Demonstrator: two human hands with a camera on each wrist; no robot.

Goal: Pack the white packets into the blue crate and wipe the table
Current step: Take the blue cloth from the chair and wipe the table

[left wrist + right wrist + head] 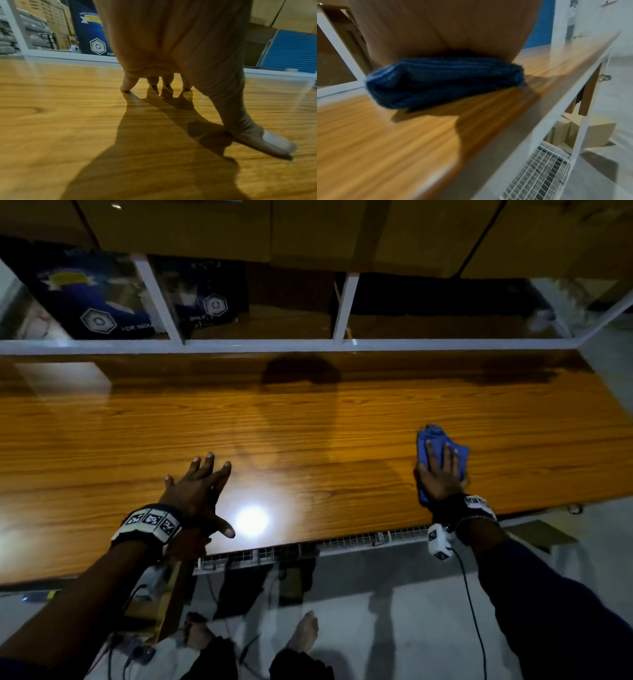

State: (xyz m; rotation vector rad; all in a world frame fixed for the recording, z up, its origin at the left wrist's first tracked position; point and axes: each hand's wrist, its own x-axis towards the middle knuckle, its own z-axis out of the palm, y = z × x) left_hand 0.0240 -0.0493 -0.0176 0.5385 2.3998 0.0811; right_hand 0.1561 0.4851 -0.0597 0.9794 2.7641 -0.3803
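Note:
A blue cloth (432, 440) lies bunched on the wooden table (308, 422) near its front right edge. My right hand (440, 470) presses flat on top of it with straight fingers. The right wrist view shows the same blue cloth (440, 83) squashed under my palm, close to the table's edge. My left hand (202, 491) is spread with straight fingers on the bare wood at front centre-left; its fingertips (126, 88) and thumb touch the table (68, 121). No white packets or blue crate are in view.
A white-framed glass partition (274, 345) runs along the table's far edge, with cardboard boxes and a dark blue printed box (89, 299) behind it. A white wire basket (539, 173) hangs under the front edge. My feet and cables are on the floor below.

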